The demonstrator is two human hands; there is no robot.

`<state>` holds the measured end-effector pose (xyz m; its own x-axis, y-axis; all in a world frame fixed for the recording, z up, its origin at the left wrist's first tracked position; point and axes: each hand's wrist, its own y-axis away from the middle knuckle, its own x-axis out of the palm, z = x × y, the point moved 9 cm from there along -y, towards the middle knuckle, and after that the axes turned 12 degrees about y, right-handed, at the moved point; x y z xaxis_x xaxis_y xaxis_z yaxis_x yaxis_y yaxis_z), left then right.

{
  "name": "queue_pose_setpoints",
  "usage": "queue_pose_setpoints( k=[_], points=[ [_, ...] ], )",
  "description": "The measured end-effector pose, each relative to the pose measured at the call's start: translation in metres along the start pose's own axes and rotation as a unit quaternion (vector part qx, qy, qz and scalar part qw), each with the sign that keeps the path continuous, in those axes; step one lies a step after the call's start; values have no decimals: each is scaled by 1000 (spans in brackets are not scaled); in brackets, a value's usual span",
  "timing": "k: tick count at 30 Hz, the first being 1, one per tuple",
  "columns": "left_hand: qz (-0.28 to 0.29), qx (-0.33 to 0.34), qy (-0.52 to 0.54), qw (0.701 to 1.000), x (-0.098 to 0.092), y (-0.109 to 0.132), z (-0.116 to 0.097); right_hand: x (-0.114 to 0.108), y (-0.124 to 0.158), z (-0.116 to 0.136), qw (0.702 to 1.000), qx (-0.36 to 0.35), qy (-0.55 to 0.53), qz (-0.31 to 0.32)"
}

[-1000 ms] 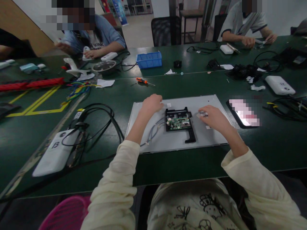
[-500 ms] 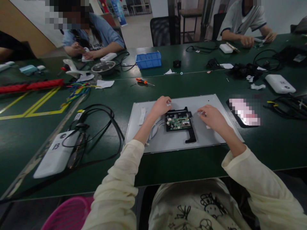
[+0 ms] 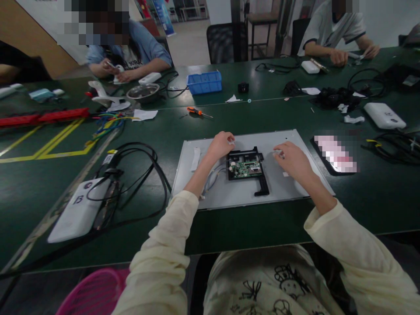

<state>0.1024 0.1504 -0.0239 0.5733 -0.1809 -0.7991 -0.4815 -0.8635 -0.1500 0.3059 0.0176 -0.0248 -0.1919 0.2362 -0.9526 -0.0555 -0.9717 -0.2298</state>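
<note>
A flat grey metal panel (image 3: 226, 199) lies before me on the green table. Near its middle is a black plastic frame (image 3: 261, 186) holding a green circuit board (image 3: 243, 169). My left hand (image 3: 220, 145) is at the frame's upper left corner, fingers curled together; a whitish bit shows at the tips, too small to name. To the right of the frame, my right hand (image 3: 292, 158) hovers low over the panel, thumb and fingers pinched around a small pale piece. Thin grey cables (image 3: 212, 178) run from the board's left side, partly behind my left forearm. A white strip (image 3: 195, 158) sits on the panel's left.
Beyond the panel lie an orange screwdriver (image 3: 195, 111) and a blue basket (image 3: 204, 83). A white power bank (image 3: 74, 214) with looped black cables is at left; a phone (image 3: 334, 154) lies at right. Two people sit across the table. A pink basket (image 3: 95, 293) stands below the edge.
My right hand has shifted slightly right, its fingers drawn closer together. My left hand stays almost where it was. The camera view has moved a little.
</note>
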Motion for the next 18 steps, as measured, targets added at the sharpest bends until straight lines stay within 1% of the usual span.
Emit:
queue_pose_setpoints(
  k=[6,9,11,14,18],
  points=[
    [8,-7,3,1000,-1,0,0,-8,0,2,999,-4,-26,-42],
    [4,-5,3,1000,-7,1,-4,-11,-1,4,998,-17,-39,-53],
    [0,2,0,1000,-14,2,-8,-13,-1,10,996,-39,-55,-53],
    [1,17,-10,1000,-23,3,-14,-17,1,29,991,-92,-84,-45],
    [4,25,-20,999,-29,3,-16,-18,12,66,974,-197,-110,-14]
  ],
)
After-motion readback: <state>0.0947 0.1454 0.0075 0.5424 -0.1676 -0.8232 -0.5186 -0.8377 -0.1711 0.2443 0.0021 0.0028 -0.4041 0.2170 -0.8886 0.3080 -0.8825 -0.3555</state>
